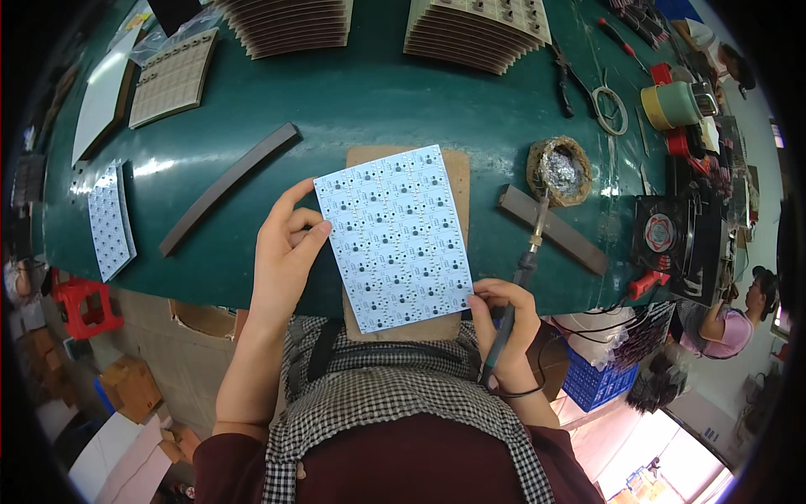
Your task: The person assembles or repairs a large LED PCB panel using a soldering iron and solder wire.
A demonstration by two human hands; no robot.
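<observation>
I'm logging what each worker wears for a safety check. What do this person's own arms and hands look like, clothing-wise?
Both forearms are bare. The left hand wears no glove or ring that I can see. The right hand is also ungloved, with a thin dark band around the wrist. Dark maroon sleeves end above the elbows, beside a black-and-white checked apron.

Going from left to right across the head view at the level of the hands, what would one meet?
Small white panel → dark grey strip → left hand → white circuit panel → right hand holding soldering iron → small black fan.
</observation>
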